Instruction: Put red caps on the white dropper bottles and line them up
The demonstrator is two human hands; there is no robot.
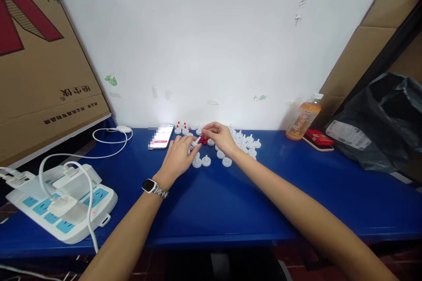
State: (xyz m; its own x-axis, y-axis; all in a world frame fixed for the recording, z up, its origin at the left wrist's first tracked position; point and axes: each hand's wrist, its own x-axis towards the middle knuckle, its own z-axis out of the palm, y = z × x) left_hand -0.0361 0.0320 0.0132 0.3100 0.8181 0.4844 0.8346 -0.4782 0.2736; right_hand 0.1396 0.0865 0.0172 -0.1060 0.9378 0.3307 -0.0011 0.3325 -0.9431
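Head view: the left hand's [178, 153] grip holds a tilted white nozzle cap [197, 141]; the right hand's [221, 136] fingertips are just beside it (I cannot tell whether that grip holds anything). Red tips [204, 141] lie clustered on the blue table [204, 204], near more white caps [244, 142].

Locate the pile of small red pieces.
In the head view, the red pile sits near center on the blue table, between the left hand and right hand, beside white nozzle caps.
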